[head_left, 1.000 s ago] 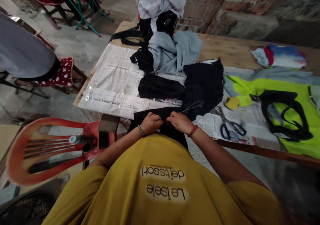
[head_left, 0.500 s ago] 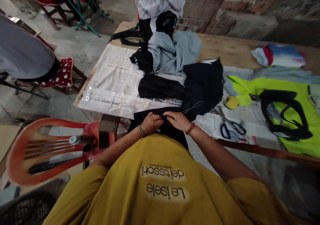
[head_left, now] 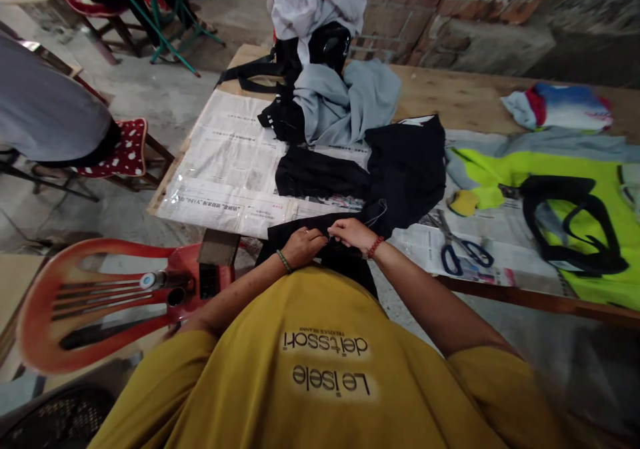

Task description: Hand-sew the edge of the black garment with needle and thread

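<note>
At the table's near edge, my left hand (head_left: 304, 246) is closed, its fingers pinching the edge of a black garment (head_left: 287, 228). My right hand (head_left: 353, 233) faces it with thumb and forefinger pressed together. What sits in that pinch is too small to make out. A pale loop of thread (head_left: 383, 210) shows just beyond my right hand, over the dark cloth. The garment's dark bulk (head_left: 407, 169) spreads up and right over the newspaper, and part of it hangs down in front of my lap. Blue-handled scissors (head_left: 463, 252) lie to the right of my right hand.
Newspaper (head_left: 215, 162) covers part of the wooden table (head_left: 440, 92). Grey cloth (head_left: 350, 102) and a white bundle (head_left: 317, 6) are piled at the back. A neon-yellow garment (head_left: 545, 169) lies right. A red plastic chair (head_left: 45, 302) stands left; another person (head_left: 50, 102) sits beyond it.
My right hand has shifted slightly, its fingertips still close to my left hand. The thread beside it has drawn into a shorter loop. My left hand stays on the garment.
</note>
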Available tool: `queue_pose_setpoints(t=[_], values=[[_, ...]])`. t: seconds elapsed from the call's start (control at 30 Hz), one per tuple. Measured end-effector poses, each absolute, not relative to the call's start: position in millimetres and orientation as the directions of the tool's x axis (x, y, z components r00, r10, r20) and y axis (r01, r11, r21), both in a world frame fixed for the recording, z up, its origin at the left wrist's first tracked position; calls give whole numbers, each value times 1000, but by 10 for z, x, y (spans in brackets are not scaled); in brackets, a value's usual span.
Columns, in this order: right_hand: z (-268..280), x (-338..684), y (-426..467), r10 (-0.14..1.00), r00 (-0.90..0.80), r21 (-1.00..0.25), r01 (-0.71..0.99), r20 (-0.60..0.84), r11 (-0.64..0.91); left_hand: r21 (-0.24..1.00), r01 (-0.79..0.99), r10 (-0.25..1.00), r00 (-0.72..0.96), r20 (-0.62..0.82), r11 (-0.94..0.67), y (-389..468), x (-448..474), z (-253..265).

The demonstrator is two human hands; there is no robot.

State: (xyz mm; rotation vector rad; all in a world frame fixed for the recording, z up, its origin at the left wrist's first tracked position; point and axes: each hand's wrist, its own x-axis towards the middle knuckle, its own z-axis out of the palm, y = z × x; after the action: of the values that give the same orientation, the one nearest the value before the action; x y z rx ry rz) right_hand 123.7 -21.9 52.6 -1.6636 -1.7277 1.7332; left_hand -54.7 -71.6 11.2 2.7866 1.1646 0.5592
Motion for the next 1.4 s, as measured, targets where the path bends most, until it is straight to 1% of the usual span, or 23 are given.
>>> queue_pose_setpoints(t=[0.13, 0.2, 0.27, 0.37, 0.53, 0.67, 0.8, 0.97, 1.13, 1.3, 1.4], values=[[470, 1194, -215, 835, -335, -739, 663, -436, -119, 183, 693, 711, 638, 295, -698, -733, -537, 103], [460, 1180, -219, 848, -363, -733, 679, -387, -44, 182, 709, 726, 622, 294, -682, -747, -531, 101], [466, 1174, -230, 851, -381, -731, 683, -361, -4, 183, 723, 738, 606, 297, -667, -762, -526, 103], [504, 1163, -258, 846, -381, -723, 690, -373, -8, 180, 739, 749, 581, 318, -649, -774, -515, 112], [571, 1138, -299, 805, -412, -719, 694, -427, -27, 200, 782, 791, 511, 338, -591, -751, -504, 137], [557, 1163, -278, 790, -432, -735, 678, -435, -34, 259, 779, 812, 489, 318, -571, -733, -526, 129], [490, 1162, -213, 752, -430, -728, 678, -500, -96, 347, 728, 805, 508, 305, -591, -736, -576, 80], [448, 1113, -188, 701, -447, -709, 696, -556, -118, 378, 735, 827, 496, 265, -563, -742, -608, 23], [451, 1132, -169, 728, -457, -704, 709, -512, -50, 394, 755, 851, 477, 219, -524, -745, -623, 29], [473, 1134, -137, 761, -408, -713, 694, -504, -101, 403, 738, 840, 497, 215, -540, -746, -629, 48], [496, 1104, -139, 774, -413, -682, 730, -479, -33, 397, 741, 840, 500, 213, -542, -749, -625, 52]])
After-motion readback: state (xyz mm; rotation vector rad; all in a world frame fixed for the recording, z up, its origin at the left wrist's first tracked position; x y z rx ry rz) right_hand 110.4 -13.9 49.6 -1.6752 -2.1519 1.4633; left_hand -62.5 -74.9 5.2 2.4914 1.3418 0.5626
